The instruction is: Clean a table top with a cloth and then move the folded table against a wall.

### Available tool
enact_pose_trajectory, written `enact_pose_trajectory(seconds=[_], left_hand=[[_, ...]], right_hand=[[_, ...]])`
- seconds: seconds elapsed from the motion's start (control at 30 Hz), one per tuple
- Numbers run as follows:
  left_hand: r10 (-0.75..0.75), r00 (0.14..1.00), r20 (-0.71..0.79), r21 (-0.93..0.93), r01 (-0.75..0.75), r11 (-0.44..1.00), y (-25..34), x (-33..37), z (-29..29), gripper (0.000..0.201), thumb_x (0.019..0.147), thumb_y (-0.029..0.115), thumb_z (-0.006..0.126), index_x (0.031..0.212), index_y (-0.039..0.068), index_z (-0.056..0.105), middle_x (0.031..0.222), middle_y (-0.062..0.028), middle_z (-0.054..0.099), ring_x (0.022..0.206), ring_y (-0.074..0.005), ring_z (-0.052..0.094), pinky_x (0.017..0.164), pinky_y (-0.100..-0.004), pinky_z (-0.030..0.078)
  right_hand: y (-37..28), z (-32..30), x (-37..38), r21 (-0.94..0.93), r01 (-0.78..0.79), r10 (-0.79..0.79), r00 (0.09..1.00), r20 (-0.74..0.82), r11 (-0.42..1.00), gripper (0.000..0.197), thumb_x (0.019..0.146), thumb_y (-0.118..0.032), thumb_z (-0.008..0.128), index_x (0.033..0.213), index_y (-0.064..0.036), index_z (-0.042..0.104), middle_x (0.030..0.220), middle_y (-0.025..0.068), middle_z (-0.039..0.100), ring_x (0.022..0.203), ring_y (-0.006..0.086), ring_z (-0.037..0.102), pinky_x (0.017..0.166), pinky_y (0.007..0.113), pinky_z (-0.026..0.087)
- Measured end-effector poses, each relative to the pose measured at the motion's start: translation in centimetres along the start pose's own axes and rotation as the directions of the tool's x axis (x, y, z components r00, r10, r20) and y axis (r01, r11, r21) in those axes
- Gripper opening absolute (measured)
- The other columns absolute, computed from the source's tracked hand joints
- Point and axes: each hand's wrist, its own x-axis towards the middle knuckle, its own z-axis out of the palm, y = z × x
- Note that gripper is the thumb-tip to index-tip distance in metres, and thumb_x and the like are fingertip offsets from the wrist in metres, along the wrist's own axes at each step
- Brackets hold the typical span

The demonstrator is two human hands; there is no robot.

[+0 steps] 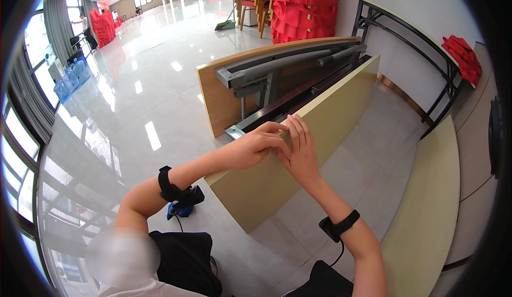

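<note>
A folding table with a pale yellow top (266, 190) stands on its long side in front of me, its flat face toward the right. My left hand (250, 149) curls its fingers over the upper edge near the close end. Just to the right, my right hand (301, 150) grips the same edge, fingers together over it and thumb toward the left hand. The two hands touch or nearly touch. Behind the pale top, a wood-coloured folding table (213, 97) also stands on its side, with its grey metal leg frame (266, 75) folded in. The pale table's far side is mostly hidden.
Stacked red-covered chairs (304, 11) rise beyond the tables. A table with a black frame (416, 46) stands along the right wall, with red cloth (463, 59) on it. Another pale panel (426, 206) is at right. Blue water jugs (72, 78) stand by the left windows.
</note>
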Motion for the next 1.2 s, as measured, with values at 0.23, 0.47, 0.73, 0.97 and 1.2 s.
enact_pose_trajectory(seconds=[0.23, 0.47, 0.73, 0.97, 1.2], left_hand=[[-0.008, 1.0, 0.025, -0.011, 0.008, 1.0, 0.01, 0.08, -0.02, 0.028, 0.077, -0.014, 0.046, 0.092, 0.004, 0.062, 0.121, -0.0173, 0.048, 0.125, -0.0302, 0.035, 0.104, -0.0411, 0.032], [0.001, 1.0, 0.025, 0.005, -0.001, 1.0, -0.11, 0.04, 0.03, 0.028, 0.076, -0.014, 0.047, 0.092, 0.004, 0.063, 0.122, -0.0179, 0.048, 0.124, -0.0298, 0.036, 0.101, -0.0401, 0.034], [0.002, 1.0, 0.018, -0.018, -0.002, 1.0, -0.09, 0.03, -0.03, 0.028, 0.076, -0.014, 0.047, 0.091, 0.003, 0.064, 0.119, -0.0176, 0.05, 0.123, -0.0295, 0.036, 0.095, -0.0377, 0.039], [-0.001, 1.0, 0.021, -0.027, 0.002, 1.0, 0.01, 0.2, -0.04, 0.028, 0.076, -0.014, 0.047, 0.092, 0.003, 0.063, 0.117, -0.0169, 0.051, 0.123, -0.0294, 0.036, 0.093, -0.038, 0.039], [0.01, 1.0, 0.018, -0.003, -0.01, 1.0, -0.07, 0.14, -0.07, 0.027, 0.076, -0.013, 0.048, 0.091, 0.003, 0.063, 0.11, -0.0141, 0.056, 0.123, -0.0293, 0.037, 0.094, -0.0385, 0.038]], right_hand=[[0.25, 0.21, -0.1, 0.0, 0.016, -0.016, 1.0, -0.018, 1.0, 0.069, 0.076, -0.027, 0.064, 0.131, 0.0009, 0.033, 0.133, 0.0156, 0.039, 0.127, 0.0323, 0.034, 0.1, 0.045, 0.032], [0.14, 0.0, -0.11, -0.009, 0.006, -0.006, 1.0, 0.0, 1.0, 0.07, 0.075, -0.026, 0.064, 0.132, 0.0008, 0.032, 0.134, 0.0156, 0.038, 0.127, 0.0323, 0.034, 0.101, 0.045, 0.031], [0.07, -0.05, 0.01, 0.002, 0.011, -0.011, 1.0, -0.014, 1.0, 0.07, 0.075, -0.025, 0.065, 0.132, 0.0006, 0.031, 0.134, 0.0156, 0.038, 0.127, 0.0322, 0.034, 0.101, 0.045, 0.031], [0.3, 0.0, 0.0, -0.017, 0.014, -0.014, 1.0, -0.005, 1.0, 0.069, 0.077, -0.026, 0.063, 0.132, 0.0008, 0.031, 0.133, 0.0157, 0.038, 0.127, 0.0321, 0.035, 0.101, 0.044, 0.031], [0.18, 0.08, 0.06, -0.002, 0.016, -0.016, 1.0, -0.013, 1.0, 0.07, 0.076, -0.026, 0.064, 0.132, 0.0006, 0.031, 0.134, 0.0155, 0.038, 0.127, 0.0317, 0.035, 0.101, 0.044, 0.031]])
